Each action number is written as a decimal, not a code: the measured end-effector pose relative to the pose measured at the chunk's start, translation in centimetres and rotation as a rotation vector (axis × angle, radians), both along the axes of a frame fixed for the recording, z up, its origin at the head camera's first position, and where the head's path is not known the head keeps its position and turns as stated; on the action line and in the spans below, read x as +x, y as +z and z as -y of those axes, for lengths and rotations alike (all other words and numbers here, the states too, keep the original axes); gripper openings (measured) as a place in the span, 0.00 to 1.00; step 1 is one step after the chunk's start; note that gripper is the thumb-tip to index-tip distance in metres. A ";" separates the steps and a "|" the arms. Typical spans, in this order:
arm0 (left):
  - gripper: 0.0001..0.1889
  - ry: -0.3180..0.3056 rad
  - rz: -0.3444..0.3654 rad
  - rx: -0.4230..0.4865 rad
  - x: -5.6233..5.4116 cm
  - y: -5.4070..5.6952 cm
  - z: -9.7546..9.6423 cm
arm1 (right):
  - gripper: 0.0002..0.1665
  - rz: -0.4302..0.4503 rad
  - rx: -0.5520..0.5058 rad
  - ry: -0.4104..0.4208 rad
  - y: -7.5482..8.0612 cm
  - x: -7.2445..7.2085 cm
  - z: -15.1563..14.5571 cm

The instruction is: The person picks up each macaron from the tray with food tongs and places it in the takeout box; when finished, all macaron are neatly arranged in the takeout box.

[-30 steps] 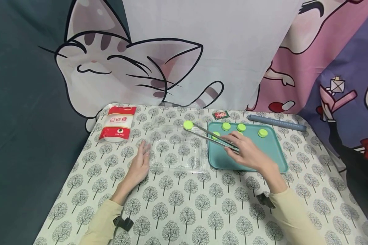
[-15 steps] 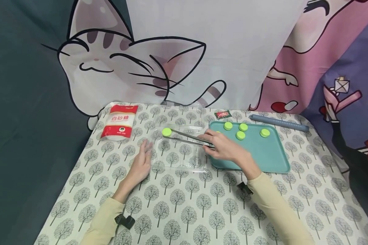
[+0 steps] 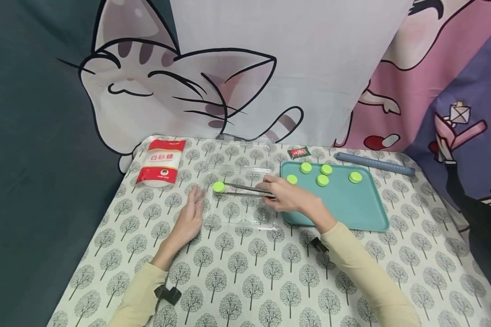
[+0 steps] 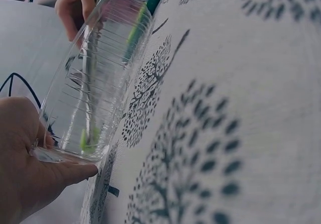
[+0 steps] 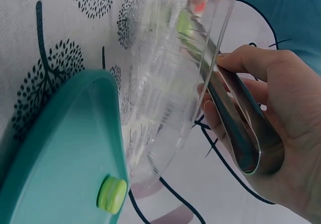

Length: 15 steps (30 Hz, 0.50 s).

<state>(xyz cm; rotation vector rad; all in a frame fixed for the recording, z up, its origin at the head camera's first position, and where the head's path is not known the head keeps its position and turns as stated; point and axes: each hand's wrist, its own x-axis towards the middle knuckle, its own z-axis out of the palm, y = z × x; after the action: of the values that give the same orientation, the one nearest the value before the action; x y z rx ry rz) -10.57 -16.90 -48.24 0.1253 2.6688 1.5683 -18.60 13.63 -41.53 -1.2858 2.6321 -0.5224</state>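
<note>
My right hand grips metal tongs whose tips hold a bright green macaron. In the head view the macaron is at the upper left of a clear plastic container, inside its wall in the left wrist view. My left hand rests against the container's left wall, fingers extended, with the thumb along the end in the left wrist view. Several more green macarons lie on a teal tray to the right; the right wrist view shows one macaron near the tray's edge.
The container's clear lid stands open behind it. A red and white sugar bag lies at the back left. Behind the tray are a small green-red packet and a blue-grey rod. A patterned cloth covers the table.
My right hand has moved left with the tongs, bringing the macaron from the container's back edge to its left part, then slightly lower toward me. My left hand stays at the container's side.
</note>
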 end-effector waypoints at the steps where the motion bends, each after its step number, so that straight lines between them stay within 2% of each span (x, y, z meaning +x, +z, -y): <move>1: 0.31 -0.002 -0.001 -0.001 0.0 0.0 0.0 | 0.25 -0.001 0.008 0.000 -0.1 0.0 0.1; 5: 0.31 -0.006 0.002 0.000 0.0 0.0 0.0 | 0.26 0.012 0.027 -0.025 -0.3 0.0 0.5; 11: 0.31 -0.009 0.001 0.003 -0.1 -0.1 0.0 | 0.26 0.074 0.000 -0.075 -0.3 0.2 0.2; 15: 0.31 -0.004 -0.001 0.002 -0.1 -0.1 0.1 | 0.26 0.063 -0.029 -0.070 0.2 0.5 -0.4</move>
<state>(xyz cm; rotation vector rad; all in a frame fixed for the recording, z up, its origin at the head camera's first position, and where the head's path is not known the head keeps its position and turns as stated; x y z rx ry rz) -10.67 -17.00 -48.31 0.1314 2.6658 1.5701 -18.14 14.01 -41.33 -1.1685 2.6347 -0.6039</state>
